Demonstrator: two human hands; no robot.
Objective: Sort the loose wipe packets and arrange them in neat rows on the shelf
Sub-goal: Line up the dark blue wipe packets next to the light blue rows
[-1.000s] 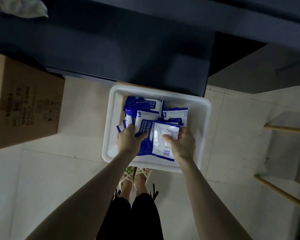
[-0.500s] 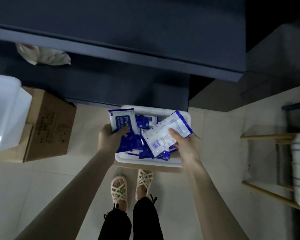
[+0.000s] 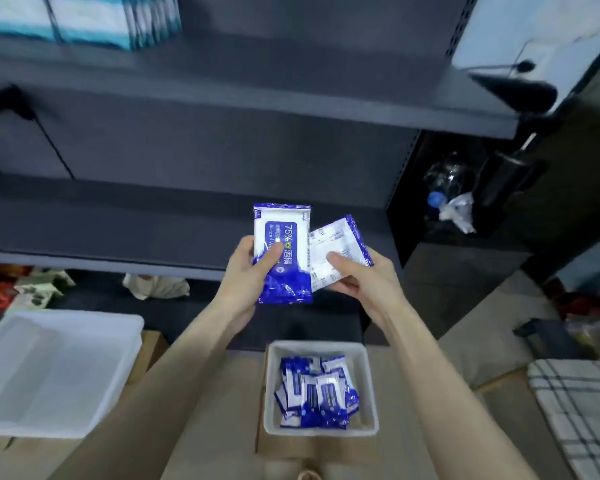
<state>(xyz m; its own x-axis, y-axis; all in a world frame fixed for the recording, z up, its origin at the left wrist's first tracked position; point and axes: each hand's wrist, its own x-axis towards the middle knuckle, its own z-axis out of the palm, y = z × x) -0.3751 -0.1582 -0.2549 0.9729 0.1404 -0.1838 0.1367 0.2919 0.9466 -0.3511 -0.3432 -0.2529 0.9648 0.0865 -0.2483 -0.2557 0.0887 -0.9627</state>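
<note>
My left hand (image 3: 246, 271) grips a blue packet (image 3: 282, 233), my right hand (image 3: 366, 284) a white packet (image 3: 335, 239). No rows on the far shelf (image 3: 118, 216) yet; the near bin (image 3: 319, 432) holds many more.

Wipe packet (image 3: 288, 230) in the left hand (image 3: 248, 271) printed "75%", "酒精" and "Alcohol W…", the rest under the thumb, second packet (image 3: 329, 237) in the right hand (image 3: 368, 282) showing fine print too small to read
</note>
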